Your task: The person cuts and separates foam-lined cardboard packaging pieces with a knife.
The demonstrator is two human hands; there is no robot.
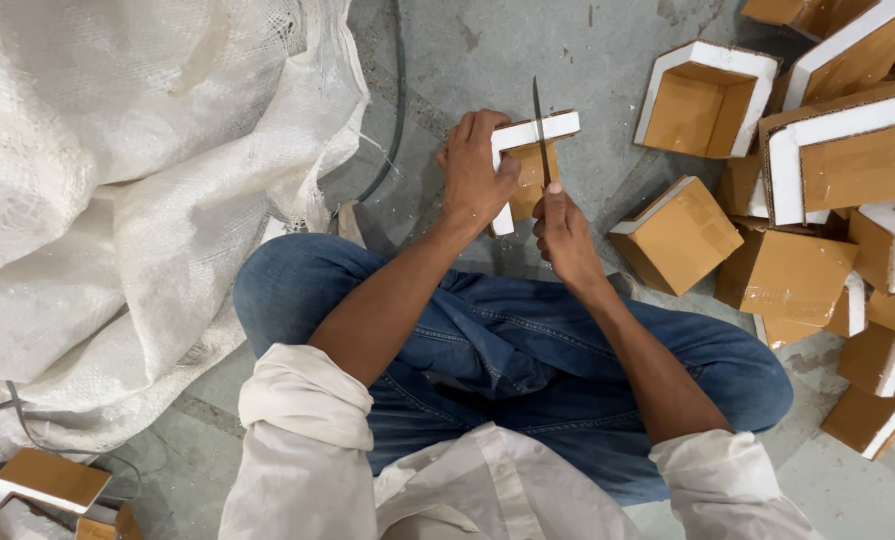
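Left hand [476, 172] is gripping a corner piece [528, 165] of cardboard lined with white foam, fingers wrapped over its top edge, holding it just above the floor [488, 50] ahead of the knees. Right hand [563, 232] is closed on a knife [540, 130], blade pointing up across the foam strip. Jeans [488, 340] below. Pile of like pieces [818, 170] lying right; white sack [138, 180] left.

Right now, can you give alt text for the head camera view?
A seated person's left hand holds a cardboard-and-white-foam corner piece while the right hand cuts it with a knife. Similar pieces lie right, a white woven sack left.
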